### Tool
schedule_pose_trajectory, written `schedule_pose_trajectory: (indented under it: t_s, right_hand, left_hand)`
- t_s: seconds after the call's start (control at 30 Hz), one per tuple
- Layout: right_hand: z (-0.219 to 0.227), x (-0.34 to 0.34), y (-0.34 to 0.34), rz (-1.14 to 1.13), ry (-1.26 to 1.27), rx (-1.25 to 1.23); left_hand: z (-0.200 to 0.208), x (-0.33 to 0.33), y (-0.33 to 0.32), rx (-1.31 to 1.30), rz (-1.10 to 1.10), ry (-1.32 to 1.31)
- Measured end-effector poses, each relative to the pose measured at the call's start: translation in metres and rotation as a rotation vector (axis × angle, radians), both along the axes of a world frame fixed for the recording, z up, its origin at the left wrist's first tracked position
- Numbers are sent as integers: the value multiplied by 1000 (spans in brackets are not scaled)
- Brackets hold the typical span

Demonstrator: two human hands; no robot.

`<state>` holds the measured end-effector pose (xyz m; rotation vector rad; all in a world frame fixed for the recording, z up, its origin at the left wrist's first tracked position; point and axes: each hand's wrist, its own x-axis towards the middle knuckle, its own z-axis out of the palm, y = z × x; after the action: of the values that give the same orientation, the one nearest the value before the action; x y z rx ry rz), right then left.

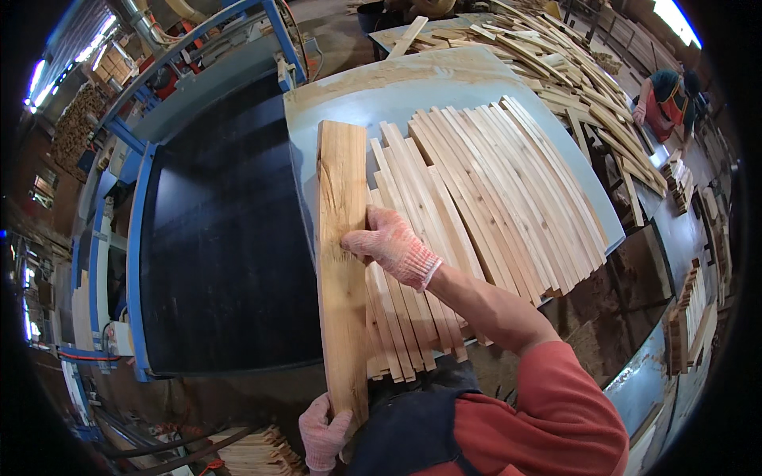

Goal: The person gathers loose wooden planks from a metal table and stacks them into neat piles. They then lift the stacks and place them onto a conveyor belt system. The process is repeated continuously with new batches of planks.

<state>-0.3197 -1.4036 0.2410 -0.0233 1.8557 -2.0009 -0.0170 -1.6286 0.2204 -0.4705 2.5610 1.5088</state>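
Observation:
A long wooden board (343, 174) stretches away from me along the left side of a row of wood strips. My right hand (393, 246), in a pinkish-white knit glove, grips its right edge near the middle, thumb laid over the top face. At the near end my left hand (325, 432), gloved the same way, is closed round the board, its thumb on top; the fingers underneath are hidden. Many narrow wood strips (484, 190) lie side by side just right of the board, on a pale blue-grey metal table (341, 99).
A wide black conveyor belt (230, 230) in a blue frame (139, 262) runs left of the board. Loose wood pieces (556, 63) are heaped beyond the table. Another person (667, 107) stands at the far right. More strips (254, 452) are stacked low at the near left.

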Motion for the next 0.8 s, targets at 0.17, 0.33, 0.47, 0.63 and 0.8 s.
schedule_pose_trajectory:
  t_s: [0.17, 0.33, 0.47, 0.63, 0.8]
  right_hand:
    - [1, 9, 5, 71, 36, -125]
    - [-7, 15, 14, 145, 70, -179]
    - [-3, 22, 16, 149, 60, -270]
    - [-6, 25, 19, 151, 59, -335]
    - [-3, 30, 19, 186, 12, -527]
  left_hand:
    - [-27, 13, -13, 202, 111, -38]
    - [-25, 14, -12, 294, 138, -57]
    - [-25, 16, -14, 372, 155, -71]
    - [-39, 20, -30, 376, 102, -100]
    - [-58, 25, -39, 693, 88, -72]
